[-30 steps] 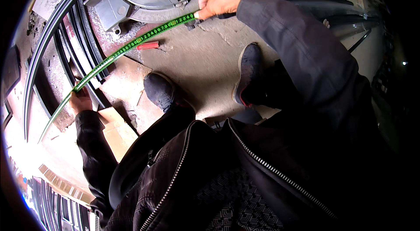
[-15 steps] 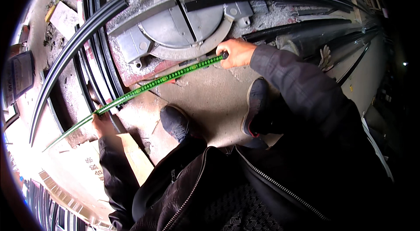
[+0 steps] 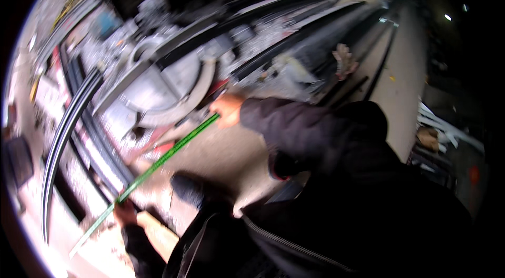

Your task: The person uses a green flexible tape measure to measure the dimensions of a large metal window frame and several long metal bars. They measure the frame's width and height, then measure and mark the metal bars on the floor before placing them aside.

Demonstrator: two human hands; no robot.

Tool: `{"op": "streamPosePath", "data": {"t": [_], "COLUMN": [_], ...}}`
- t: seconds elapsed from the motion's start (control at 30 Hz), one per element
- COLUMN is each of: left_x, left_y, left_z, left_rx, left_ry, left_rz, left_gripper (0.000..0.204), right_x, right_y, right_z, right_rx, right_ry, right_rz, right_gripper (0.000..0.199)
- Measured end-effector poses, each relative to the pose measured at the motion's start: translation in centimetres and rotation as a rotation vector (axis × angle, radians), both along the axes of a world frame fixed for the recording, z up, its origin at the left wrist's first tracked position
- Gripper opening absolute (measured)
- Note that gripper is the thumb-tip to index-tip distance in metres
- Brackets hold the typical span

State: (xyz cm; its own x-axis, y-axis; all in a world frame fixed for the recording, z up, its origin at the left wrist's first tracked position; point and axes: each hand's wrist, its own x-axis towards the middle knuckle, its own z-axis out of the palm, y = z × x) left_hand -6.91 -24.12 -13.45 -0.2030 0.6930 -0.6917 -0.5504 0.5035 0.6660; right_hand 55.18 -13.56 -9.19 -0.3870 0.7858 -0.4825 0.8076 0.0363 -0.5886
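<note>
A green tape measure blade (image 3: pixel 171 152) stretches on a slant between my two hands. My right hand (image 3: pixel 228 110) is closed on its upper end, just in front of the round metal saw base (image 3: pixel 160 88). Lower left, my left hand (image 3: pixel 125 214) pinches the blade, whose free stretch runs past the fingers toward the bright lower left. No tape case can be made out. Close to my left hand lie long dark profiles (image 3: pixel 100 136) on the left side. Motion blurs the picture, and the blade's markings are not legible.
A curved-looking black profile (image 3: pixel 60 146) stands out at the left. More long profiles (image 3: pixel 294 1) run toward the far right. A glove (image 3: pixel 344 62) lies among them. My shoe (image 3: pixel 188 190) is on the floor below the blade, and cardboard (image 3: pixel 158 236) lies near my left arm.
The view has turned, so the saw base and profiles appear shifted left and tilted. My right hand appears lower and farther left, closer to my left hand. Both still hold the blade.
</note>
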Motion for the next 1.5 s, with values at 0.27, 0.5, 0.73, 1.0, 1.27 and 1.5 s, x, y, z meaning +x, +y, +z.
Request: {"op": "streamPosePath", "data": {"t": [0.27,0.5,0.73,1.0,1.27,1.5], "left_x": [1.8,-0.9,9.1,11.3,12.2,13.6], "left_y": [-0.2,-2.1,-1.9,-1.5,-0.4,0.8], "left_z": [-2.1,-5.0,4.6,5.7,4.8,6.8], "left_rx": [-0.265,-0.286,-0.480,-0.392,-0.316,-0.258], "left_ry": [0.096,0.088,0.442,0.485,0.472,0.561], "left_rz": [0.024,-0.179,-0.388,-0.460,-0.504,-0.509], "left_gripper": [0.061,0.051,0.044,0.030,0.033,0.035], "right_x": [0.5,-0.2,-0.1,0.0,0.3,7.2], "right_y": [-3.1,-4.4,-4.9,-4.5,0.8,12.2], "right_z": [-3.0,-5.1,-5.3,-2.0,2.5,-0.5], "right_rx": [0.108,0.199,0.309,0.187,0.471,0.522], "right_ry": [-0.149,-0.141,-0.101,-0.184,0.171,0.441], "right_rz": [-0.039,-0.072,-0.121,-0.013,-0.539,-1.362], "right_gripper": [0.029,0.035,0.042,0.045,0.014,0.027]}}
